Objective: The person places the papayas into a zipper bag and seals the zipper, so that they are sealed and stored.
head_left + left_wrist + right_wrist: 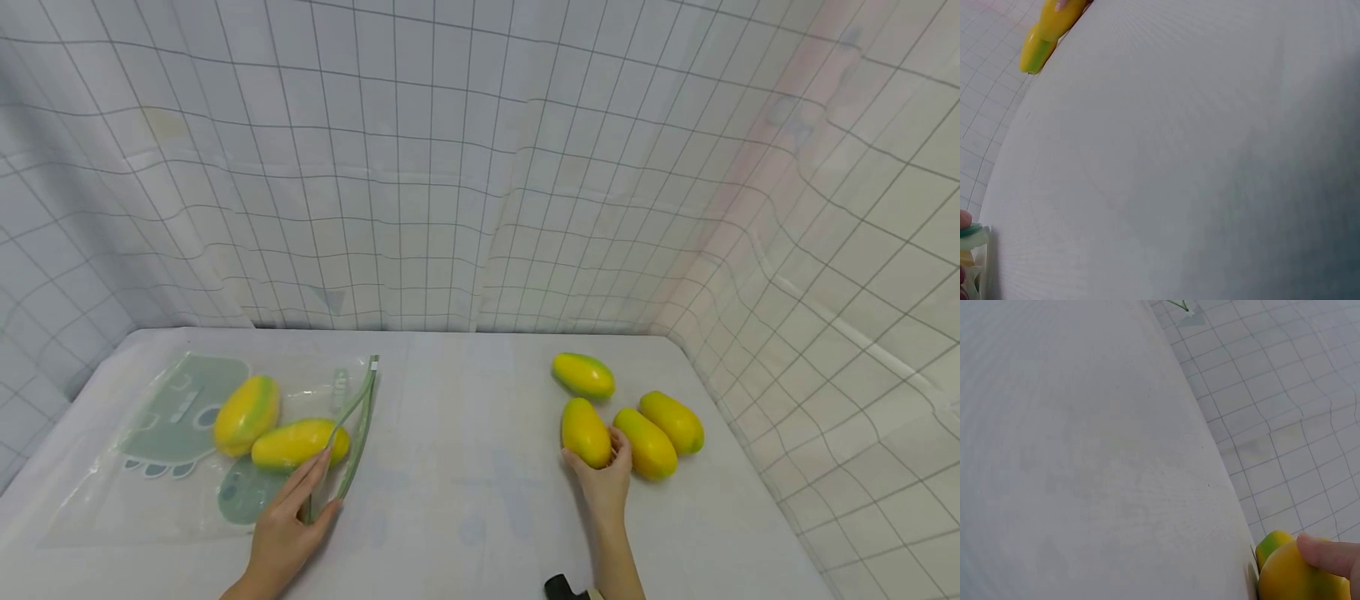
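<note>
On the left lies a clear zip bag (352, 475) with a green printed pattern and a green zip edge. Two yellow-green mangoes, one upper (247, 414) and one lower (288, 446), rest inside it. My left hand (288, 533) holds the bag's mouth, thumb and fingers at its parted edges; only fingertips (964, 219) show in the left wrist view. To the right, my right hand (606, 483) grips a yellow mango (585, 432), thumb on one side and fingers on the other. In the right wrist view, its thumb (1325, 555) lies across that mango (1294, 575).
Near the gripped mango are one mango (583, 375) behind it and two more, a nearer one (645, 444) and a farther one (672, 422), to its right. Grid-patterned curtains (450, 167) enclose the white table (465, 417). A black object (558, 587) shows by the right wrist.
</note>
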Demonstrator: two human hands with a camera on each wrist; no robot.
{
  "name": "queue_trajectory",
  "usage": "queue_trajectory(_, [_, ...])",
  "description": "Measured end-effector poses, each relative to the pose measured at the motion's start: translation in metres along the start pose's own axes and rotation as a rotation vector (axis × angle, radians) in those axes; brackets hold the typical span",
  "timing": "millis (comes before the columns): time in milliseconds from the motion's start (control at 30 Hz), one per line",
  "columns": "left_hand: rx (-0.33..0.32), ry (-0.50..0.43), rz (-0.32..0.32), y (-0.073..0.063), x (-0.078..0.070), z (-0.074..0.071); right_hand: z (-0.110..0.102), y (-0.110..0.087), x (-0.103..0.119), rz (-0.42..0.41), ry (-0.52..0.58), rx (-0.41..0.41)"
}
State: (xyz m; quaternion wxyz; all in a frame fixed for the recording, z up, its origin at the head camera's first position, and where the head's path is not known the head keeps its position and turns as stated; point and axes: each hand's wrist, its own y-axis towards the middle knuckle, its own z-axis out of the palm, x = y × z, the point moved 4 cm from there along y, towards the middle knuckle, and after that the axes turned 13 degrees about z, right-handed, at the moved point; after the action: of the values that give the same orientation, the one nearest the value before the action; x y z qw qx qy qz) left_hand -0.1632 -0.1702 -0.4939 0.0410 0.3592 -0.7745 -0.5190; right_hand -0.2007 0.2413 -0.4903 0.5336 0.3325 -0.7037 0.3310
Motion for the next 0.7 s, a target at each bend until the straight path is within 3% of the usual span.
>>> queue_trajectory(433, [0.018, -0.002, -0.020, -0.0014, 0.0019, 0.0004, -0.0017, 0.0022, -0.0055, 0.062, 0.043, -0.018])
queue_trajectory(700, [0.012, -0.002, -0.009, -0.0014, 0.0015, 0.0005, -0.0002, 0.0000, -0.0030, 0.117, 0.010, 0.032])
